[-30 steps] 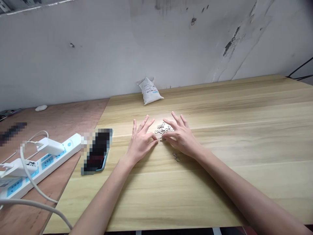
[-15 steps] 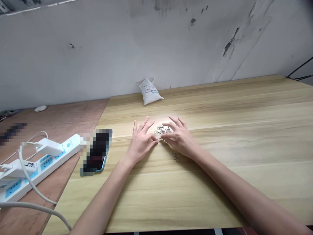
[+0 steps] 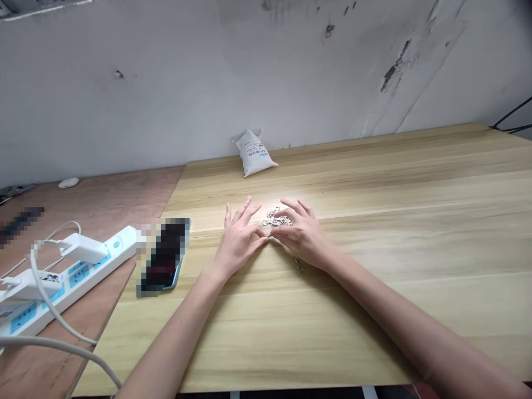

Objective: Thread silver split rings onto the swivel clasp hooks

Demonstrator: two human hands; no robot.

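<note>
A small pile of silvery metal keychain clasps (image 3: 275,220) with rings lies on the wooden table, partly covered by my right hand (image 3: 302,235). Just in front of the pile, the thumbs and forefingers of both hands meet in a pinch around one small keychain clasp (image 3: 269,236), mostly hidden by the fingertips. My left hand (image 3: 239,244) grips its left end, its other fingers spread upward. On the right end, my right hand pinches too, with its remaining fingers raised over the pile. A single keychain clasp (image 3: 298,266) rests apart, below my right wrist.
A phone (image 3: 168,257) in a blue case, partly pixelated, lies left of my left hand. Further left, a white power strip (image 3: 75,285) holds chargers and cables. A white labelled plastic packet (image 3: 254,153) leans near the wall (image 3: 166,83) at the table's back edge.
My right hand has shifted slightly left, its raised fingers moving closer together. Both hands keep their pinch at the same spot. The camera view has moved very slightly.
</note>
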